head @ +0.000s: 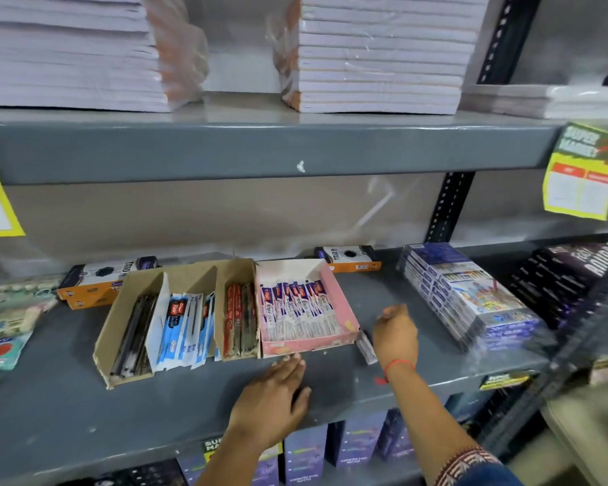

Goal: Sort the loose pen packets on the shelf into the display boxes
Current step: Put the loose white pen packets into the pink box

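On the grey metal shelf [67, 408] stand two open display boxes side by side and touching: a brown cardboard display box [176, 320] with three compartments, and to its right a pink cardboard display box [341, 303]. The brown box's left compartment holds dark pen packets [134, 338], the middle one blue-and-white pen packets [185, 327], the right one red pen packets [239, 320]. The pink box is filled with a row of white-and-purple pen packets [295, 310] leaning against each other. The left hand [274, 398] lies palm down on the shelf, fingers stretched out and holding nothing, its fingertips [292, 359] touching or just short of the pink box's front wall; which, I cannot tell. The right hand [395, 336], with a red thread [397, 364] around its wrist, is just beside the pink box's right front corner. A loose white-and-purple pen packet [365, 347] stands tilted between that corner and the hand; it is blurred, and the hand's grip is turned away, so I cannot tell whether the fingers are clenched on it or released. Further right lies a stack of blue shrink-wrapped packs [471, 296]. Behind the boxes lie orange-and-black cartons [95, 278]. The shelf above carries stacks of white notebooks [379, 54].
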Tool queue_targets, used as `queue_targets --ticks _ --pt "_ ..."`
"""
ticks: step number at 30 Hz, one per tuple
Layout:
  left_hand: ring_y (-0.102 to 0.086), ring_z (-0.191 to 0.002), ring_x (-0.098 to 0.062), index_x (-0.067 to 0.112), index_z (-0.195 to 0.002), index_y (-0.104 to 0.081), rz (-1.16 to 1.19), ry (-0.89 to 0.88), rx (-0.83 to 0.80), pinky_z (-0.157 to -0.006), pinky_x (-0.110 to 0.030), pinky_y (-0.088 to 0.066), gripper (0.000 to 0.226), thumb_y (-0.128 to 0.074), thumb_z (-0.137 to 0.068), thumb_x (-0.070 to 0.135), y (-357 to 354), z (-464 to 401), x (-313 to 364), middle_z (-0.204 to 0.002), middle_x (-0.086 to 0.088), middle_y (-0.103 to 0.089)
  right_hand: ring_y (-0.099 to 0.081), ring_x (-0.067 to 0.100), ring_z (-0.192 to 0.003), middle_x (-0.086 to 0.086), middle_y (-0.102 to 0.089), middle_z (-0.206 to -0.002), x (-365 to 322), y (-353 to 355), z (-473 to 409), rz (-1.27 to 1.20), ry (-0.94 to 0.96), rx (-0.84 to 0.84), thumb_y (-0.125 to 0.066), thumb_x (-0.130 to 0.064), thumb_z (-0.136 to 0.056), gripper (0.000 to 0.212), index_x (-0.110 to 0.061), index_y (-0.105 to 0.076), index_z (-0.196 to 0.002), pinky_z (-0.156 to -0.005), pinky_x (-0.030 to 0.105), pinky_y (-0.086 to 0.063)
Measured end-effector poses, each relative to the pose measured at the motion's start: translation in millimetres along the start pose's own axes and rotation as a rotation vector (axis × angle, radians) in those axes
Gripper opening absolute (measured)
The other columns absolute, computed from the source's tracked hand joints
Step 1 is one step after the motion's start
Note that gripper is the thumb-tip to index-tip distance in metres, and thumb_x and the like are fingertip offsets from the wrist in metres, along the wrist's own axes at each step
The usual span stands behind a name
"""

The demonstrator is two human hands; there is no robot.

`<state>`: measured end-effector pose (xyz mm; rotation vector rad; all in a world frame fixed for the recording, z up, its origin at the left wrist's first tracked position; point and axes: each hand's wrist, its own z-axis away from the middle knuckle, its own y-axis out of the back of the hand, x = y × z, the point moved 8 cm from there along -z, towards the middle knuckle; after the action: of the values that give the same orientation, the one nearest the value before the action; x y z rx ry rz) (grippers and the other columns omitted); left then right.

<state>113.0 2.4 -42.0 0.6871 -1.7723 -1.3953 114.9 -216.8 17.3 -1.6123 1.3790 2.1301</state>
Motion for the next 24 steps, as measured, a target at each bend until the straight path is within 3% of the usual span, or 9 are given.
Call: queue_targets --ticks 4,8,12,13,15,17,19,21,24 --pt "-0.017 -0.139 -0.005 0.026 -0.144 -0.025 0.031 0.058 0.034 -0.109 -0.022 -0.022 0.049 -0.028 -0.098 0.043 3 5 -10 -0.153 0.011 -0.018 -0.059 0.041 -0.107 0.027 -0.062 -0.116 18 -21 7 0.305 0.047 -0.247 -0.051 -0.011 -0.087 0.019 0.001 -0.056 -0.1 -0.085 0.039 -0.048" --pt "-0.021 -0.138 -0.005 0.026 -0.142 -0.029 0.061 0.109 0.058 -0.107 -0.023 -0.028 0.047 -0.03 -0.098 0.04 4 12 -22 -0.152 0.011 -0.024 -0.059 0.039 -0.109 0.024 -0.062 -0.118 12 -34 11 0.367 0.063 -0.275 -0.052 -0.01 -0.088 0.025 0.002 -0.056 -0.11 -0.086 0.039 -0.05" --pt "-0.02 -0.138 -0.005 0.028 -0.142 -0.029 0.072 0.135 0.06 -0.107 -0.024 -0.028 0.047 -0.03 -0.097 0.041 1 14 -27 -0.151 0.013 -0.024 -0.064 0.036 -0.097 0.023 -0.068 -0.105 28 -31 3 0.119 -0.125 -0.277 -0.061 -0.004 -0.08 0.018 0.002 -0.066 -0.097 -0.082 0.033 -0.05" --pt "-0.02 -0.138 -0.005 0.029 -0.142 -0.03 0.075 0.144 0.066 -0.106 -0.024 -0.029 0.046 -0.031 -0.097 0.042 1 14 -28 -0.151 0.014 -0.024 -0.063 0.033 -0.082 0.021 -0.068 -0.092 29 -27 2 -0.001 -0.161 -0.264 -0.064 -0.003 -0.078 0.005 -0.001 -0.067 -0.083 -0.073 0.031 -0.05" --pt "-0.02 -0.138 -0.005 0.03 -0.141 -0.03 0.073 0.156 0.073 -0.106 -0.024 -0.029 0.046 -0.031 -0.097 0.043 0 14 -29 -0.151 0.016 -0.023 -0.047 0.021 -0.049 0.013 -0.058 -0.068 33 -23 2 -0.28 -0.226 -0.257 -0.068 0.002 -0.077 0.023 -0.01 -0.058 -0.06 -0.045 0.02 -0.041" --pt "-0.019 -0.138 -0.005 0.031 -0.142 -0.029 0.071 0.161 0.071 -0.106 -0.023 -0.028 0.047 -0.03 -0.097 0.043 -2 14 -29 -0.151 0.016 -0.022 -0.032 0.007 -0.028 0.008 -0.049 -0.055 35 -24 4 -0.54 -0.288 -0.298 -0.067 0.006 -0.079 0.031 -0.012 -0.054 -0.057 -0.027 0.012 -0.023" --pt "-0.021 -0.138 -0.006 0.03 -0.141 -0.03 0.068 0.165 0.078 -0.105 -0.023 -0.03 0.046 -0.031 -0.096 0.042 -2 14 -29 -0.151 0.016 -0.024 -0.029 0.002 -0.026 0.006 -0.05 -0.056 31 -26 8 -0.696 -0.321 -0.356 -0.067 0.005 -0.079 0.027 -0.012 -0.055 -0.062 -0.026 0.01 -0.02" --pt "-0.023 -0.137 -0.006 0.03 -0.141 -0.032 0.064 0.169 0.083 -0.103 -0.024 -0.034 0.046 -0.033 -0.096 0.042 0 14 -29 -0.15 0.015 -0.027 -0.034 0.003 -0.036 0.003 -0.052 -0.06 27 -26 13 -0.775 -0.34 -0.408 -0.067 0.001 -0.081 0.025 -0.014 -0.056 -0.064 -0.029 0.01 -0.024" --pt "-0.024 -0.137 -0.008 0.029 -0.14 -0.033 0.063 0.17 0.079 -0.102 -0.026 -0.037 0.046 -0.034 -0.096 0.041 0 14 -29 -0.15 0.014 -0.027 -0.038 0.0 -0.032 -0.004 -0.061 -0.049 22 -28 18 -0.852 -0.385 -0.484 -0.065 0.001 -0.083 0.022 -0.013 -0.058 -0.067 -0.029 0.01 -0.027"
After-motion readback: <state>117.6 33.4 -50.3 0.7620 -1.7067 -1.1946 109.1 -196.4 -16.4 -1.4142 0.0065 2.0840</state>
